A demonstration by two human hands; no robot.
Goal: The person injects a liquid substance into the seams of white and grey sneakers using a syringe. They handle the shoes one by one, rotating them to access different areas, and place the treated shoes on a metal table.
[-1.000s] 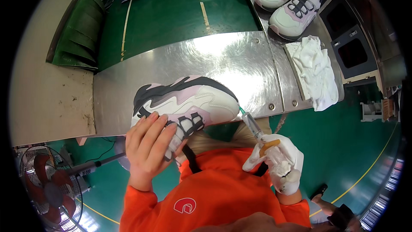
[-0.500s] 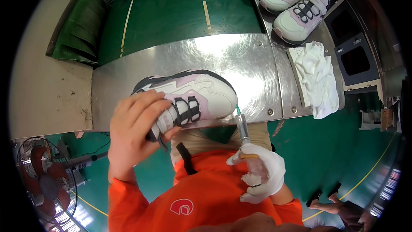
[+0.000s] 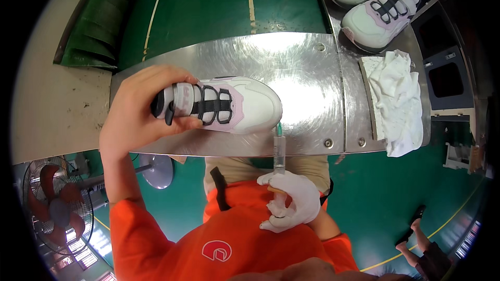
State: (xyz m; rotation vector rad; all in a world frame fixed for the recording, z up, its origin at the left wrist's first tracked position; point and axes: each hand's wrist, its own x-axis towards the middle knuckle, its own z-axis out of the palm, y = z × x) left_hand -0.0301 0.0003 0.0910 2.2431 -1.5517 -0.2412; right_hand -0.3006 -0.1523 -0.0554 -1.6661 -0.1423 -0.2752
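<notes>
Over the steel table (image 3: 312,73), left hand (image 3: 136,114) grips sneaker (image 3: 229,104).

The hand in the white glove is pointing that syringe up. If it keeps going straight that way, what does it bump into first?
Most likely the white and pink shoe: the right hand aims the syringe at its toe, tip nearly touching. Depth is unclear.

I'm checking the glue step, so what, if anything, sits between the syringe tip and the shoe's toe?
Nothing visible does. The gloved right hand holds the syringe upright, its green tip right at the lower edge of the shoe's toe. The left hand grips the heel end, away from the tip, over the metal table.
</notes>
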